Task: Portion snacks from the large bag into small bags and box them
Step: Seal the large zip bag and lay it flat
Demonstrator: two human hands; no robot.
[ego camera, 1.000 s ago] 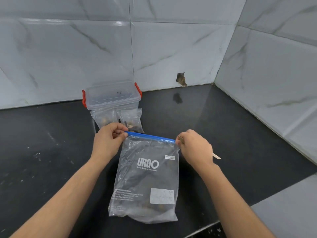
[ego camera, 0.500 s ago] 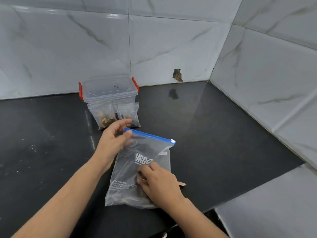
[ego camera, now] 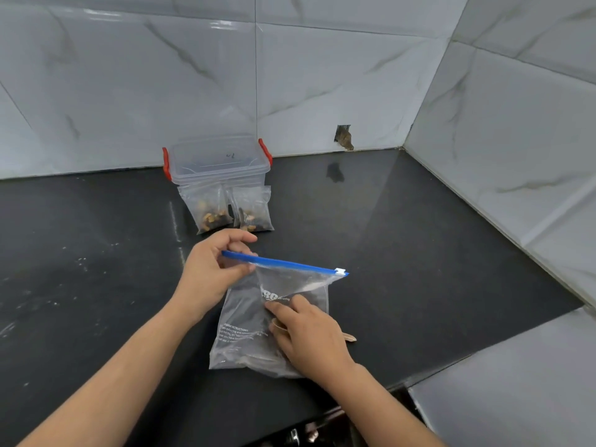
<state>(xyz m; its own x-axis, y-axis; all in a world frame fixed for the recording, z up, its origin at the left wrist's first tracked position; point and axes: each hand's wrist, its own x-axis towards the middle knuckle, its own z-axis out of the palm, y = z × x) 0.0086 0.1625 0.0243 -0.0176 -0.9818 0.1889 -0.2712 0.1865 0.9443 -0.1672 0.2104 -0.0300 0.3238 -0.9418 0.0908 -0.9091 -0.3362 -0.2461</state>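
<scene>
Black counter (ego camera: 419, 253): left hand (ego camera: 213, 272) pinches large bag (ego camera: 245, 324) top edge.

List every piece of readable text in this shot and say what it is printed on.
"RG", the exposed part of a white logo, on the large zip bag.
Small white print lower on that bag: too blurred to read.
Dark scribble on the clear box: illegible.

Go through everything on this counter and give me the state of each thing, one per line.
Large zip bag: lying on the counter, slider at the right end of the blue track.
Left hand: pinching the bag's top left corner.
Right hand: fingers flat on the bag, wooden spoon beneath the hand.
Two small bags: filled, leaning against the box.
Plastic box: lid on.
</scene>
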